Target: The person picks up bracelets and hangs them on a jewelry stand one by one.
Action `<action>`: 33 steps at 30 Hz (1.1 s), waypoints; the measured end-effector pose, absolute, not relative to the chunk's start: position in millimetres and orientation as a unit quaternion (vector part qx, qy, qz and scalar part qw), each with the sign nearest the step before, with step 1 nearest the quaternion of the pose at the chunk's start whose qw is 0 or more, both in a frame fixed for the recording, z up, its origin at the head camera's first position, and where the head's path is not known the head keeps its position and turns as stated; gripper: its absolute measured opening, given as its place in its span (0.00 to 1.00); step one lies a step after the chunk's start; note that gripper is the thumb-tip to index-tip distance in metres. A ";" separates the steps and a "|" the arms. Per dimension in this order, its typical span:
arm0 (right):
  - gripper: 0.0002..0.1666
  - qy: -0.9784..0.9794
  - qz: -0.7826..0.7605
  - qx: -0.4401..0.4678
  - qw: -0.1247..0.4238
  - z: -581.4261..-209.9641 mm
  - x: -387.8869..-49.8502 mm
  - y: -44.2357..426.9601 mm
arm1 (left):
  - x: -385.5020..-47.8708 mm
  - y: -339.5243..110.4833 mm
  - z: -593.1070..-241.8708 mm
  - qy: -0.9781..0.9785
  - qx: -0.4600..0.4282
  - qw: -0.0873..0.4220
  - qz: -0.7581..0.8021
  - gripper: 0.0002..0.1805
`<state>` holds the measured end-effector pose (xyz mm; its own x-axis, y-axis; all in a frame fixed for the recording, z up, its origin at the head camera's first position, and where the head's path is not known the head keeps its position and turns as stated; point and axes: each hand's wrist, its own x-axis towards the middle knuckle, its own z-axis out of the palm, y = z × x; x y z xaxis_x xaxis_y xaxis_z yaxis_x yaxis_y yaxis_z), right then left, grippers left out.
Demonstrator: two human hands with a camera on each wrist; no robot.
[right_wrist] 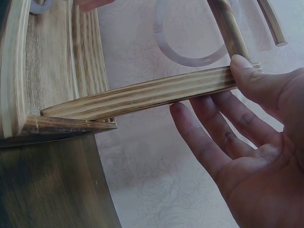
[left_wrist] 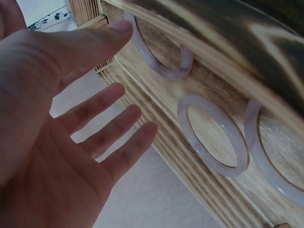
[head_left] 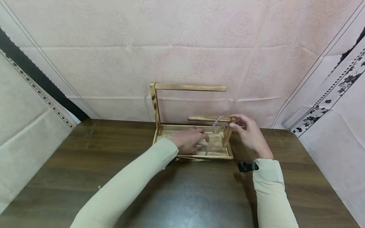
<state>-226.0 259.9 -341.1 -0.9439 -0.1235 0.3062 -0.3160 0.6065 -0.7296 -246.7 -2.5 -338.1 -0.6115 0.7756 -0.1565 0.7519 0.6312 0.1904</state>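
A wooden display stand (head_left: 228, 136) has a shallow tray with a short post and a tall post, each bearing a sideways bar. My right hand (head_left: 251, 134) pinches the top of the short post between thumb and fingers. On its lower bar (head_left: 201, 118) hangs one pale bangle (head_left: 214, 126). My left hand (head_left: 188, 139) reaches over the tray with fingers spread. In the left wrist view its thumb tip lies by a pale lilac bangle (left_wrist: 164, 71); whether they touch I cannot tell. Two more bangles, the middle one (left_wrist: 213, 135) and another (left_wrist: 273, 156), rest in the tray.
The taller post (head_left: 155, 107) rises at the tray's left, its upper bar (head_left: 191, 87) extending right. The stand sits at the back of a dark wooden table (head_left: 114, 164), close to a pale patterned cloth backdrop (head_left: 182, 57). A black strap (head_left: 248, 166) is on the right wrist.
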 end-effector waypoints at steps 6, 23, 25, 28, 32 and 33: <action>0.18 -0.890 0.422 0.126 0.118 -341.6 -227.1 259.8 | -248.9 2.4 -338.0 0.889 0.432 0.142 0.046 0.29; 0.20 -0.890 0.426 0.121 0.107 -338.9 -225.3 260.1 | -245.7 13.4 -337.6 0.900 0.391 0.193 -0.003 0.41; 0.20 -0.889 0.428 0.123 0.107 -338.8 -225.3 260.3 | -244.9 13.4 -338.2 0.901 0.386 0.197 0.000 0.43; 0.20 -0.888 0.430 0.124 0.106 -339.1 -225.5 260.5 | -244.3 13.1 -339.2 0.902 0.383 0.200 0.005 0.45; 0.20 -0.886 0.435 0.124 0.103 -339.6 -225.8 260.5 | -245.2 12.6 -340.8 0.900 0.383 0.205 0.028 0.41; 0.20 -0.886 0.436 0.123 0.101 -339.6 -225.9 260.5 | -245.7 12.4 -341.3 0.900 0.383 0.207 0.033 0.40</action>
<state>-225.9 260.5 -339.6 -0.9490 -0.1300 0.2874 -0.3071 0.5890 -0.7475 -245.7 12.4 -341.3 -0.6205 0.7033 -0.3468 0.6762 0.7038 0.2175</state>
